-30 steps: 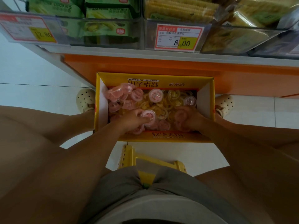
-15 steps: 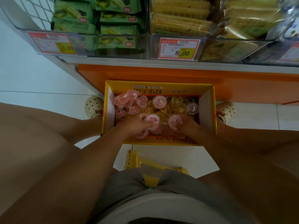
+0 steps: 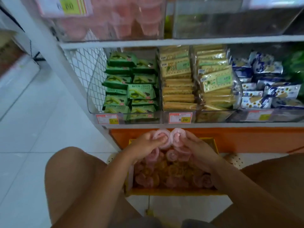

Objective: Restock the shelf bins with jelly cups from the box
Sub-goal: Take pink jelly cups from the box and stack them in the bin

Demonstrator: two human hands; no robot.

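Note:
A yellow box [image 3: 171, 192] of pink and yellow jelly cups [image 3: 166, 175] stands on the floor between my knees. My left hand [image 3: 144, 145] grips several pink jelly cups [image 3: 162, 137], raised above the box's far end. My right hand [image 3: 197, 147] grips more pink jelly cups [image 3: 178, 135] right beside them, the two bunches touching. High at the top left, a clear shelf bin [image 3: 115, 18] holds pink jelly cups. The bin to its right [image 3: 230, 18] looks dark inside.
The lower shelf carries clear bins of green matcha cookie packs [image 3: 131, 89], cracker packs [image 3: 195, 79] and blue packets [image 3: 266, 86], with price tags [image 3: 180, 117] on the fronts. An orange base panel [image 3: 246, 139] runs under it. White tiled floor [image 3: 41, 120] lies to the left.
Both hands have lifted out of the box with handfuls of pink cups. The view has tilted upward, bringing the upper shelf bins into sight.

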